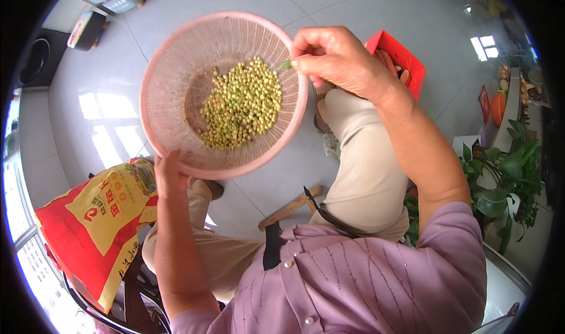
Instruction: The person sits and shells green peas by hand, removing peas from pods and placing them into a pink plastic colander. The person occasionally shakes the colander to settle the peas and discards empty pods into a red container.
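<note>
My left hand [170, 174] grips the near left rim of a round pink plastic mesh basket [224, 170], which it holds tilted in front of me. Green and yellowish round seeds, like peas or beans, [245, 100] lie heaped in the bottom, towards the right. Above the basket's right rim is my right hand [296, 64], its thumb and forefinger pinched on a small green plant piece [286, 65]. The other fingers of that hand are curled.
A red box [417, 76] with reddish-brown pieces stands on the floor beyond my right arm. A red and yellow printed sack [99, 219] rests at the left. Below the basket lies a wooden bar [287, 208]. Leafy green plants [507, 171] stand at the right.
</note>
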Tool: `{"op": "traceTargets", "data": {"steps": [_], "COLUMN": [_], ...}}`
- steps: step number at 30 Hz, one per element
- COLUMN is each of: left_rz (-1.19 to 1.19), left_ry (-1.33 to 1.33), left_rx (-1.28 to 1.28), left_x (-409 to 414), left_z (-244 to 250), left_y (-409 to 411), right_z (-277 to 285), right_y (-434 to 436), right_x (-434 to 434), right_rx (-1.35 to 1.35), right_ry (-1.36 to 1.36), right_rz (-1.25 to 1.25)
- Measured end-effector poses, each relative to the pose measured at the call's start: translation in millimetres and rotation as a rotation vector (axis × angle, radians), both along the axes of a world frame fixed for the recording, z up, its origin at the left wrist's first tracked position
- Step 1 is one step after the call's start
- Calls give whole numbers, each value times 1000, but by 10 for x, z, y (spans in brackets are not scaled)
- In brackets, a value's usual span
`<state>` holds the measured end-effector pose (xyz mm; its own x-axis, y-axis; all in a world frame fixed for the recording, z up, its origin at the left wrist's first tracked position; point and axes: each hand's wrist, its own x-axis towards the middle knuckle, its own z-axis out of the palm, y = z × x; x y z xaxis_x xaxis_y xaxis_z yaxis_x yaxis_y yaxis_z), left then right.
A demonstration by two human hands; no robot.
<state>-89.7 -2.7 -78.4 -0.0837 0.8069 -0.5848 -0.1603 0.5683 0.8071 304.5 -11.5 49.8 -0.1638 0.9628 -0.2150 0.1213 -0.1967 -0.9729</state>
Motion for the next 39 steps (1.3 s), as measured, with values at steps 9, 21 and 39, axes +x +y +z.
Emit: {"op": "traceTargets", "data": {"steps": [9, 21, 39], "left_rz": [63, 520, 585], "left_ry": [-156, -3, -109], "left_rx": [3, 156, 151], "left_x": [30, -819, -821], "left_z": [120, 700, 824], "left_y": [-75, 18, 3], "right_z": [56, -351, -1475], "right_y": [-77, 348, 746], "right_x": [669, -495, -1016], "right_rx": [-42, -74, 182], "right_ry": [5, -157, -884], "right_rz": [-173, 161, 350]}}
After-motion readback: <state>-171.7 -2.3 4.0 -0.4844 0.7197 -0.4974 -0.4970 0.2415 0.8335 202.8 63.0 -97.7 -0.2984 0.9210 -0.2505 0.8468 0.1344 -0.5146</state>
